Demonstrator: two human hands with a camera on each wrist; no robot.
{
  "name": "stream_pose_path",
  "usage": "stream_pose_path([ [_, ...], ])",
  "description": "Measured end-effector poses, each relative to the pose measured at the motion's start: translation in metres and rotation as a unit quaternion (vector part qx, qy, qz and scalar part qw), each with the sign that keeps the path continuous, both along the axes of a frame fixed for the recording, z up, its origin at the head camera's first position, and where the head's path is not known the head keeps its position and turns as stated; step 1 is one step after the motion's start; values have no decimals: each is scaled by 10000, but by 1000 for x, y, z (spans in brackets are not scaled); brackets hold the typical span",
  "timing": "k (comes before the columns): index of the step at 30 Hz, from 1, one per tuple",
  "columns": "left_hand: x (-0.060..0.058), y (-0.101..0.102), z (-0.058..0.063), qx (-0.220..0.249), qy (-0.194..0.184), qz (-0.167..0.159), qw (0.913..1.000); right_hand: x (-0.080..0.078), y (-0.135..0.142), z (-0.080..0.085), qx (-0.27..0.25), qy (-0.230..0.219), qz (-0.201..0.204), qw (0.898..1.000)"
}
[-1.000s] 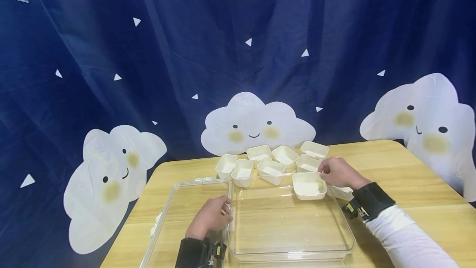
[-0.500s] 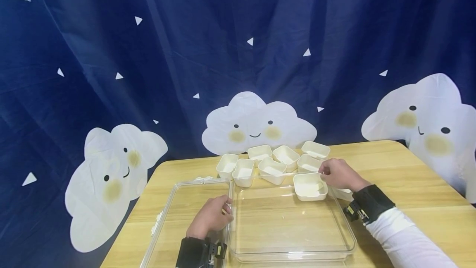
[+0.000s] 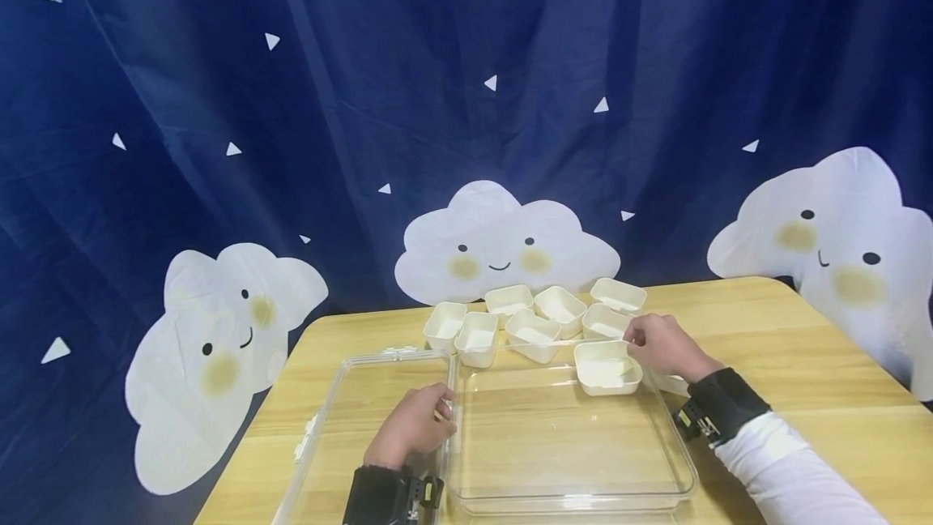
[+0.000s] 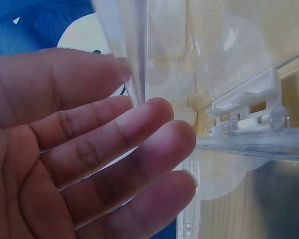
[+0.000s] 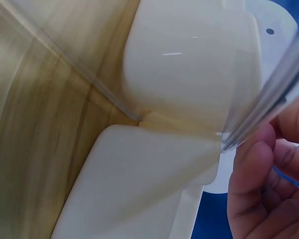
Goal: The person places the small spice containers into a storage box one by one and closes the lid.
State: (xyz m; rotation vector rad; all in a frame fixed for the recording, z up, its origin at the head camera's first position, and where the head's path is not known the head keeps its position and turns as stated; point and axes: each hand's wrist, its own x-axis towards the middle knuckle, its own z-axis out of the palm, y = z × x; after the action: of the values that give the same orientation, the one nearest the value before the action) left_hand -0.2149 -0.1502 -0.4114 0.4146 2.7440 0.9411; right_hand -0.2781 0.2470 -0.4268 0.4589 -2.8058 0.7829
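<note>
A clear plastic box (image 3: 561,436) lies on the wooden table, with its clear lid (image 3: 350,420) spread out to the left. Loosely bent, the fingers of my left hand (image 3: 415,424) rest at the hinged edge between the two; in the left wrist view the thumb touches clear plastic. My right hand (image 3: 666,343) pinches the rim at the box's back right corner. Just beside these fingertips, a cream-white rectangular container (image 3: 605,375) sits in that corner. Outside the box wall, another cream container (image 5: 139,184) shows in the right wrist view, mostly hidden by the hand in the head view.
Several cream containers, among them a narrow one (image 3: 477,339) and a rear one (image 3: 618,295), stand behind the box near the table's (image 3: 794,347) far edge. White latches (image 3: 304,436) line the lid. A dark blue curtain (image 3: 350,104) with cloud prints hangs behind.
</note>
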Motion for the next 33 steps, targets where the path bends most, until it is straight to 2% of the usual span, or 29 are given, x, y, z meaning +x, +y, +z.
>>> stream_pose_path([
  [6, -1, 1, -1, -68, 112, -119, 9998, 2, 1, 1, 73, -163, -119, 9998],
  [13, -2, 0, 0, -112, 298, -233, 9992, 5, -1, 4, 173, -139, -216, 9995],
  [33, -1, 1, -1, -65, 211, -176, 9996, 5, -1, 1, 116, -240, -389, 9989],
])
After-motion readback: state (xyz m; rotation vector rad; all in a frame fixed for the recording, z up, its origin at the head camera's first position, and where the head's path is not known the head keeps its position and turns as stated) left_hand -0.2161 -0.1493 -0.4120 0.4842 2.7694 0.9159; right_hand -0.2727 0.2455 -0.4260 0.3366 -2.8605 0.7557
